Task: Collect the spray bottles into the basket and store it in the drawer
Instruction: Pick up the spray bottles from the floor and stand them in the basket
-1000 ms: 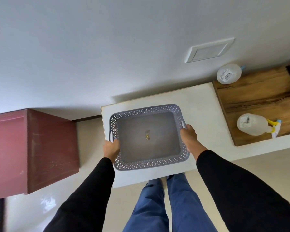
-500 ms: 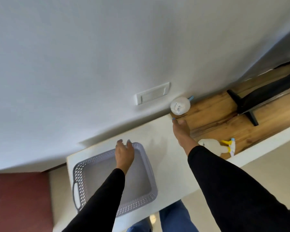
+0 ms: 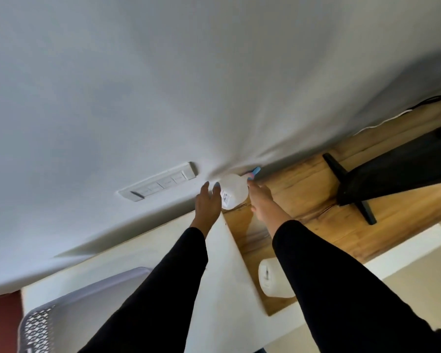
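A white spray bottle (image 3: 233, 191) with a blue trigger stands against the wall, where the white top meets the wooden top (image 3: 316, 200). My left hand (image 3: 208, 203) is at its left side with the fingers spread. At its right side, my right hand (image 3: 261, 200) has its fingertips up by the trigger; neither hand has closed round the bottle. A second white spray bottle (image 3: 271, 278) lies on the wood near the front edge, partly hidden by my right sleeve. The grey perforated basket (image 3: 43, 319) sits on the white top (image 3: 127, 261) at the lower left, cut off by the frame.
A black screen on a splayed stand (image 3: 354, 189) occupies the wooden top to the right, with cables behind it. A white switch plate (image 3: 161, 186) is on the wall left of the bottle. A red cabinet (image 3: 0, 319) shows at the far left edge.
Both hands let go of the basket and reached forward and right. They now flank the bottle at the wall. The view has swung right, pushing the basket to the lower left.
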